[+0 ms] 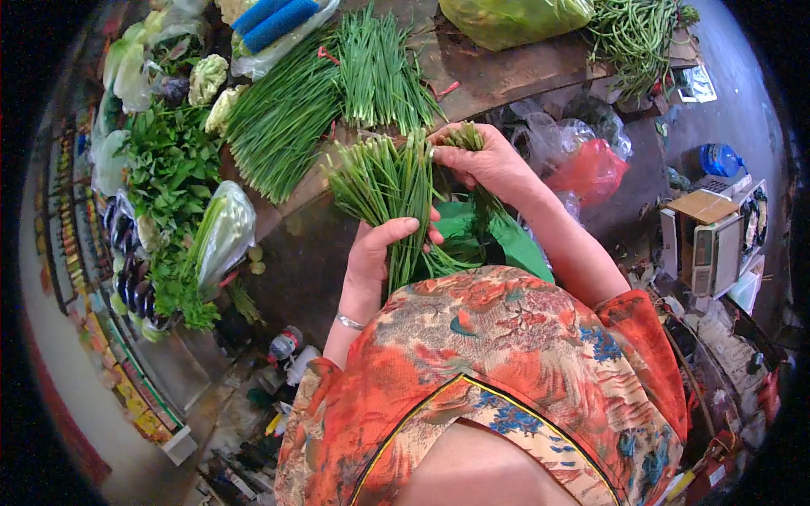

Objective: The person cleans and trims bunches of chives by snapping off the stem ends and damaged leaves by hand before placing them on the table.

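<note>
My left hand is wrapped around a thick bunch of green vegetable stems, its cut ends pointing up and away from me. Just right of it, my right hand pinches a smaller bunch of green stems, with its lower part hanging below the fingers. Leafy ends of both bunches are partly hidden by my hands and clothing. Under them lies a green plastic bag or sheet. On the table beyond my hands rest two large piles of long thin greens, one at left and one at right.
Leafy greens, cauliflower, eggplants and bagged celery-like stalks line the left side. Long beans and a yellow-green bag sit at the far edge. A red plastic bag and an open appliance stand at right.
</note>
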Demonstrator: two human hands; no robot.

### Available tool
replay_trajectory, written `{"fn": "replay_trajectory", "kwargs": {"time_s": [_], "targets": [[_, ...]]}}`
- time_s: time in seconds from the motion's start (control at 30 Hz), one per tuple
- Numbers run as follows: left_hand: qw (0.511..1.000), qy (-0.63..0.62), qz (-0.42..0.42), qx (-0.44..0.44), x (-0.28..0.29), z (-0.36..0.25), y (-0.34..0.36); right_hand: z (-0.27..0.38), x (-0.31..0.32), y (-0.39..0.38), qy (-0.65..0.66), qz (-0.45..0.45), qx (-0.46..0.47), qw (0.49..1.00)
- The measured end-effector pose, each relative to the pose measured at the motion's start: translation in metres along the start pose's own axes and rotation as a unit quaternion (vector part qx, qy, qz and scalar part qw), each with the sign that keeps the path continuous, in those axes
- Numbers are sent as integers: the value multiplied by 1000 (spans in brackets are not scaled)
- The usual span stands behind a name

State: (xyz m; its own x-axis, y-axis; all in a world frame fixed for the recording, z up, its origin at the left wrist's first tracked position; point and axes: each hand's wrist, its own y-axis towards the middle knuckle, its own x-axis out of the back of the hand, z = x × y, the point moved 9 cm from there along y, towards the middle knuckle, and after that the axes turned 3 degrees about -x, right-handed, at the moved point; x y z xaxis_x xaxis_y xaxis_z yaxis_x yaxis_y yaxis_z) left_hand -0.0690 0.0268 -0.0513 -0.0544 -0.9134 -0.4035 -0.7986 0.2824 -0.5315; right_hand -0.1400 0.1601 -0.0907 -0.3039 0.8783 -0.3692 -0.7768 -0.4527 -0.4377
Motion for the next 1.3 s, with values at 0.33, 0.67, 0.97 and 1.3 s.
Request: {"fn": "replay_trajectory", "kwargs": {"time_s": [0.33, 0.67, 0.97, 1.3], "targets": [[999, -21, -42, -17, 13, 6, 2, 12, 47, -9, -108, -173, 157, 966], [999, 0, -35, -9, 10, 6, 6, 10, 3, -19, 9, -43, 51, 998], [998, -17, -67, -5, 14, 6, 7, 10, 12, -20, 4, -38, 63, 997], [997, -40, -63, -19, 21, 12, 9, 26, 81, -35, -138, -275, 186, 933]]}}
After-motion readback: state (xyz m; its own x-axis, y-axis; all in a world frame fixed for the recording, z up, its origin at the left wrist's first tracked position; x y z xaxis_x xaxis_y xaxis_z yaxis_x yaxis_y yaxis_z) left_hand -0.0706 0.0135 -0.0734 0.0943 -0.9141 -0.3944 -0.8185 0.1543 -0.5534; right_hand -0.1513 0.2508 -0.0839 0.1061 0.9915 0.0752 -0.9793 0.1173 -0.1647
